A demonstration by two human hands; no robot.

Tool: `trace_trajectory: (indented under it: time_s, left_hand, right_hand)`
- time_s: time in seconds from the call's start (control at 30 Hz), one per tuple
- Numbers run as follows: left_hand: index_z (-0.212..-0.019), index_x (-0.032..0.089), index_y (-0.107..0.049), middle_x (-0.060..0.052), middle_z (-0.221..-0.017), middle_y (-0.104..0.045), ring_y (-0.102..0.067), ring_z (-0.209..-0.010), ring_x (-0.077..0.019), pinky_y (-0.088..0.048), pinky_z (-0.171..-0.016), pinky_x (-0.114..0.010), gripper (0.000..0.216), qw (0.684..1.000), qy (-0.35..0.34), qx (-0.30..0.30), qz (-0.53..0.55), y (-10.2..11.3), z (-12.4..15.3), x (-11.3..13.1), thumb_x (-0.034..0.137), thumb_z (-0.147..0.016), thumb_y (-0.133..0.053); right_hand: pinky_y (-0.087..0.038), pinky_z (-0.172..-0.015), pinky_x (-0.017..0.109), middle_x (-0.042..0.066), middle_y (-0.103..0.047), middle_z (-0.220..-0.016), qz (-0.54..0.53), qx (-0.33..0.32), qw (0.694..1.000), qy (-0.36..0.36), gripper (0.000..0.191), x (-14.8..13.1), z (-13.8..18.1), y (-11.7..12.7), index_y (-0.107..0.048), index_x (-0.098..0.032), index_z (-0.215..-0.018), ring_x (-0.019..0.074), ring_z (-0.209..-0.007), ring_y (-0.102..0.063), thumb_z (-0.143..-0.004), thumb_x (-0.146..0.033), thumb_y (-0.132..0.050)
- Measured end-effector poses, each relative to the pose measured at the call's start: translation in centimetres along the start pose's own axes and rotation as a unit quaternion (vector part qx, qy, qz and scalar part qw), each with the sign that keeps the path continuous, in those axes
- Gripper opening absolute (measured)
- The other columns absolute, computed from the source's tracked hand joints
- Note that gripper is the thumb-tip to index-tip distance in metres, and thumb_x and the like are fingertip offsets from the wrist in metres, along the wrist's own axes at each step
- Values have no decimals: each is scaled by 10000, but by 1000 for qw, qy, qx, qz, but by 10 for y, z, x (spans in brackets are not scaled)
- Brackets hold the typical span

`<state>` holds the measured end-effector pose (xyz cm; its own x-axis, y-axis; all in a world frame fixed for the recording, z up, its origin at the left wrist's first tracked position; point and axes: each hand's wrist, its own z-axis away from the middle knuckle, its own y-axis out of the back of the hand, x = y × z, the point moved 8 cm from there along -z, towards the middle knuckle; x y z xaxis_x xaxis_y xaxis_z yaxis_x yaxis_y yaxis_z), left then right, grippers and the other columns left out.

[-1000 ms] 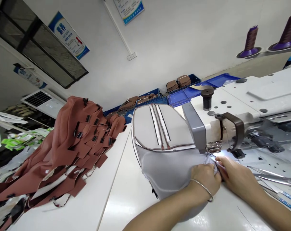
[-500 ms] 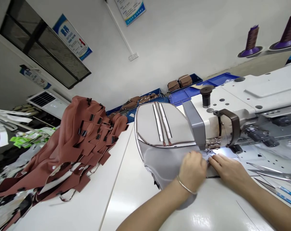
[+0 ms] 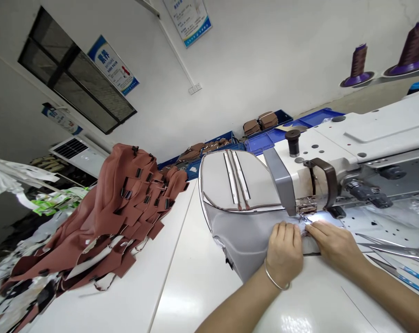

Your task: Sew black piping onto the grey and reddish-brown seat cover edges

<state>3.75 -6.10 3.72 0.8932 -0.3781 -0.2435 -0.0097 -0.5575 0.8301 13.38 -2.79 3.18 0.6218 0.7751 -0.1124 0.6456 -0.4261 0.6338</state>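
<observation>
Where the fingers [image 3: 285, 236] press, the grey fabric panel [image 3: 244, 236] lies beneath them.

Grey panel [image 3: 244, 240] trimmed in brown piping [image 3: 251, 207], white strips [image 3: 231, 178] running down it. Rust-red pieces [image 3: 101, 217] bear black clips [image 3: 139, 173]; blue bins [image 3: 261, 144] and purple thread stands [image 3: 357, 79] behind.

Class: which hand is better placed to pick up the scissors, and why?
Probably right: the right hand lies closer to the scissors; the left hand rests farther off on the grey fabric.
</observation>
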Motion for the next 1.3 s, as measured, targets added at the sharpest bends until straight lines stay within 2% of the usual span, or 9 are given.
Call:
trace_trajectory:
  time_s: [0.13,0.3,0.4,0.6,0.73,0.9,1.1,1.23,1.3]
  left_hand:
    - [-1098,76,-596,-138,-1023,-627,-548,-1073,-244,-438,-894,-373,260,998,-55,-4,-3,1,-15,-8,150,-905,-439]
    - [-984,116,-629,-116,-863,-619,-565,-794,-199,-383,-636,-331,294,972,-182,-145,31,-1,-38,-9,158,-931,-343]
    - [-982,99,-631,-113,-802,-605,-573,-759,-195,-367,-594,-319,313,951,-227,-199,68,2,-37,1,153,-930,-326]
    - [-913,105,-586,-96,-815,-624,-607,-700,-197,-427,-536,-308,212,958,-117,-249,81,-7,-15,29,157,-911,-381]
    - [-921,102,-577,-86,-791,-626,-624,-690,-212,-473,-539,-319,201,967,-41,-237,81,-13,-11,35,140,-915,-379]
    - [-945,80,-601,-103,-841,-650,-650,-721,-211,-502,-565,-308,228,948,21,-296,112,-24,-13,40,84,-893,-379]
    - [-1068,42,-605,-140,-971,-656,-662,-857,-254,-533,-661,-355,296,897,125,-387,173,-29,-12,48,78,-919,-352]
    - [-1086,50,-596,-130,-1000,-644,-645,-897,-260,-530,-691,-380,296,888,123,-397,196,-33,-10,51,94,-916,-358]
    - [-1035,63,-613,-130,-968,-640,-641,-881,-251,-522,-677,-366,273,892,105,-394,194,-37,-8,52,116,-912,-376]
  right_hand:
    - [-498,-678,265,73,-680,-909,-4,10,1000,-21,313,6,3,-3,-665,-169,-929,170,-816,-635,-858,-28,-395]
    - [-502,-708,284,96,-685,-944,-13,-12,999,-49,289,13,9,-12,-665,-164,-963,185,-834,-640,-906,-65,-399]
    - [-487,-715,290,92,-675,-963,-28,-40,997,-65,322,17,12,-15,-651,-177,-985,186,-853,-631,-910,-76,-354]
    - [-368,-520,270,7,-573,-695,-38,-141,980,-134,222,25,20,-23,-558,-208,-809,151,-590,-542,-919,-220,-365]
    - [-314,-491,292,53,-624,-769,1,-174,958,-227,231,39,28,-24,-580,-194,-900,198,-632,-580,-906,-281,-365]
    - [-323,-500,292,24,-639,-703,-11,-235,934,-270,307,49,32,-31,-616,-229,-759,187,-593,-581,-913,-352,-381]
    - [-317,-511,299,22,-661,-705,9,-241,928,-285,358,52,35,-31,-640,-238,-743,212,-595,-600,-919,-403,-376]
    - [-294,-523,284,28,-648,-756,17,-225,943,-243,327,44,35,-27,-641,-238,-864,195,-615,-582,-924,-378,-351]
    - [-262,-514,280,23,-596,-709,8,-230,953,-196,307,37,32,-26,-620,-236,-826,178,-591,-540,-910,-362,-353]
